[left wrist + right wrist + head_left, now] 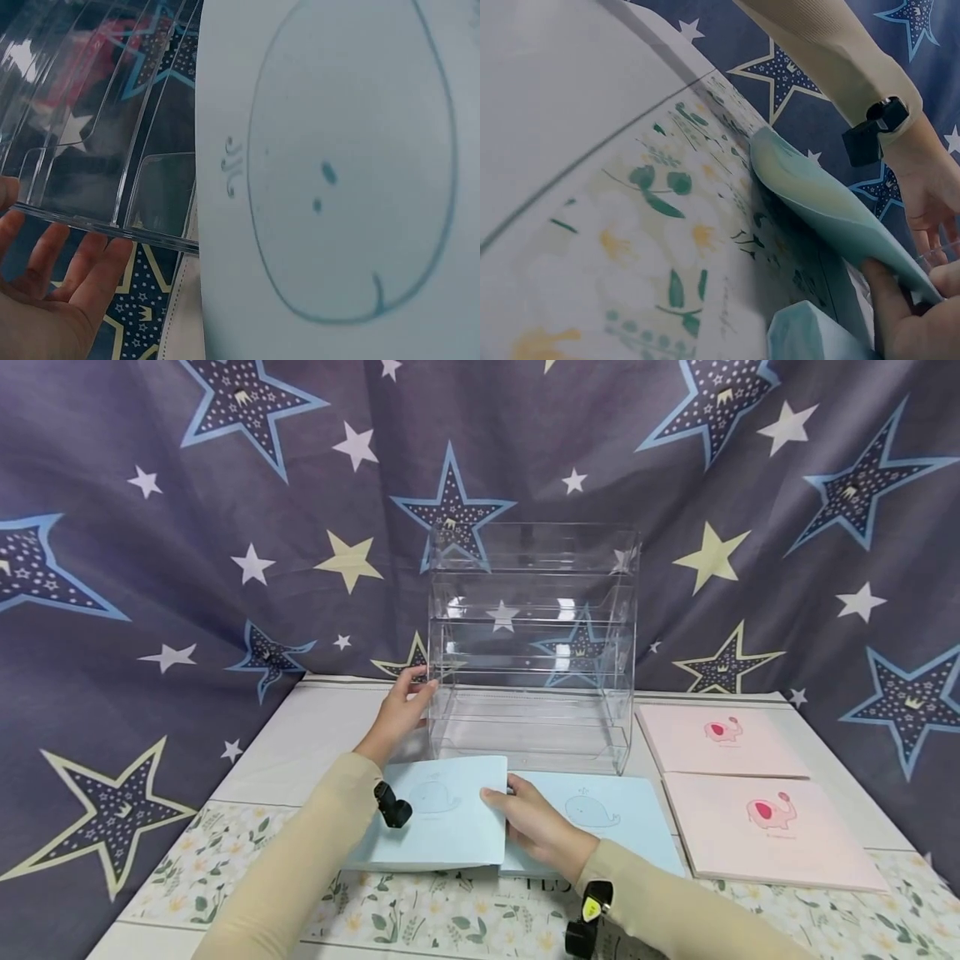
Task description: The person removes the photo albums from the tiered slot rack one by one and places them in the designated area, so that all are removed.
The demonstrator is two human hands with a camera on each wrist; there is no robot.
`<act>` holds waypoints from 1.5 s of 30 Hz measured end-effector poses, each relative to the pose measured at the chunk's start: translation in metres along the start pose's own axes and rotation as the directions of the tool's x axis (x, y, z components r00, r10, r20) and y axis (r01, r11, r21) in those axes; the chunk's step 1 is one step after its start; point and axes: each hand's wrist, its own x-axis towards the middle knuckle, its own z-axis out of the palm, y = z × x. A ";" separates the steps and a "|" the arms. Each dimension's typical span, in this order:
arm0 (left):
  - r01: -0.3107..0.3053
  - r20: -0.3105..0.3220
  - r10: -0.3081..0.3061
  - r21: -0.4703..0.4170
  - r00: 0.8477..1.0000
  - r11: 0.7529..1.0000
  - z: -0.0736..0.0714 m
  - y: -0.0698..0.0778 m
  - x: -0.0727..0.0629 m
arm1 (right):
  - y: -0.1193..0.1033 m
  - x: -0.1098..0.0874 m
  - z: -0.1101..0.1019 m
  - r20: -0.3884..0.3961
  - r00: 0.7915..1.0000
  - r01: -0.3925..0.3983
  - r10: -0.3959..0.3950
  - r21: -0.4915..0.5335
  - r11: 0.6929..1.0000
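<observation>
My right hand (542,825) pinches the right edge of a light blue notebook (450,827) with a whale drawing, thumb on top and fingers beneath. The notebook is raised and tilted, and it bends along its side in the right wrist view. Under its right side lies a second blue notebook (630,814), part of it hidden by my right hand. Behind them stands a clear plastic tiered rack (532,727). My left hand (397,714) holds the left side of this rack, its fingers (90,270) along the side panel's edge in the left wrist view.
Two pink notebooks (772,839) with elephant drawings lie at the right, one behind the other. A flower-patterned strip (420,910) runs across the front of the white table (300,727). A star-patterned curtain (525,435) hangs close behind the rack.
</observation>
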 end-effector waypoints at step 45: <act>-0.009 -0.022 0.010 0.038 1.000 0.999 0.002 0.001 -0.001 | -0.049 -0.021 -0.067 0.274 0.957 0.113 -0.096 -0.046 0.993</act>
